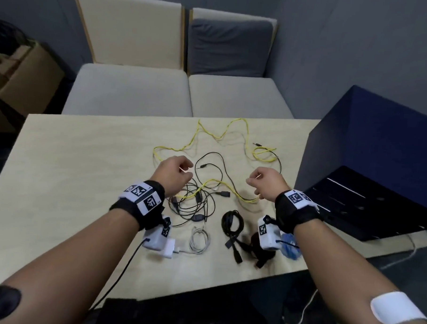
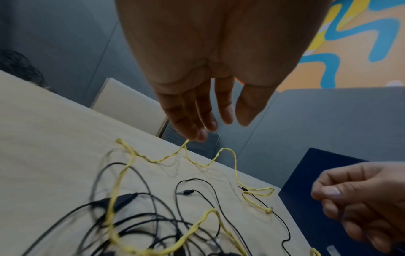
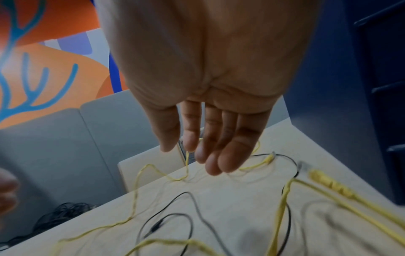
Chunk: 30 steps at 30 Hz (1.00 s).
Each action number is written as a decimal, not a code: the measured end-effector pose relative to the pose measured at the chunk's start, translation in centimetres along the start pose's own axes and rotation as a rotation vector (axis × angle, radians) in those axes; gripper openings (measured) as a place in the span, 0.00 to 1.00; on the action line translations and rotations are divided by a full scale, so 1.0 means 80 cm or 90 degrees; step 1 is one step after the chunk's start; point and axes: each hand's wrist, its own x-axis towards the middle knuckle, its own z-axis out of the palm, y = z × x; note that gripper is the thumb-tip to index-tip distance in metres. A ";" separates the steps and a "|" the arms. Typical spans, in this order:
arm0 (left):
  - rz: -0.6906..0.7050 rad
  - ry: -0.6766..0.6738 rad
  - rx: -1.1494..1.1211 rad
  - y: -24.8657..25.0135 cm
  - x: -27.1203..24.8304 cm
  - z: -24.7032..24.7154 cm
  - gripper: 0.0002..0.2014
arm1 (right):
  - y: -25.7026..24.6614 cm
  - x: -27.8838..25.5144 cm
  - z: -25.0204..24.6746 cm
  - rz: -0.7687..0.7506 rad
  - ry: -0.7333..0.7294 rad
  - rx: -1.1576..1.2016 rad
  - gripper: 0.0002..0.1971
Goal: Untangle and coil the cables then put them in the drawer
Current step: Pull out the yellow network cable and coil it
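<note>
1. Both hands hover over the bench [image 1: 73,155], the left hand [image 1: 175,175] and the right hand [image 1: 267,183] each with a loose, relaxed grip. The wrist views show fingers hanging and nothing held.
2. Work left: the yellow cable [image 1: 221,137] sprawls in kinks from the far edge of the bench to a spot below the right hand, and it crosses the thin black cables [image 1: 193,205]. These lie in a loose tangle between the hands.
3. Work that looks done: a black coil [image 1: 231,224] and a white coil [image 1: 199,239] sit bundled on the near side of the bench. A blue bundle [image 1: 289,246] shows partly behind the right wrist camera.
4. The drawer [image 1: 364,205] stands open in the dark blue cabinet [image 1: 380,132] at the right. No cable is seen inside, though its interior is dim.
5. By this reading the job is at its midpoint: some cables are coiled, the yellow and thin black ones are unsorted, and nothing is stowed.
</note>
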 end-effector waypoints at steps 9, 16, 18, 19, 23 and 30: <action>-0.065 -0.035 0.047 0.035 0.081 0.063 0.11 | 0.019 0.097 -0.034 -0.031 -0.054 -0.059 0.07; -0.260 0.077 0.139 -0.004 0.094 0.074 0.14 | 0.005 0.153 0.025 -0.094 -0.222 -0.154 0.06; -0.330 0.165 0.158 -0.018 0.086 0.065 0.17 | -0.006 0.155 0.051 -0.135 -0.286 -0.188 0.10; -0.359 0.202 0.156 -0.025 0.082 0.061 0.20 | -0.013 0.154 0.064 -0.154 -0.317 -0.193 0.12; -0.426 0.214 0.057 -0.050 0.071 0.056 0.34 | -0.034 0.145 0.099 -0.217 -0.369 -0.207 0.16; -0.450 0.177 -0.013 -0.073 0.069 0.054 0.20 | -0.043 0.149 0.103 -0.242 -0.384 -0.242 0.09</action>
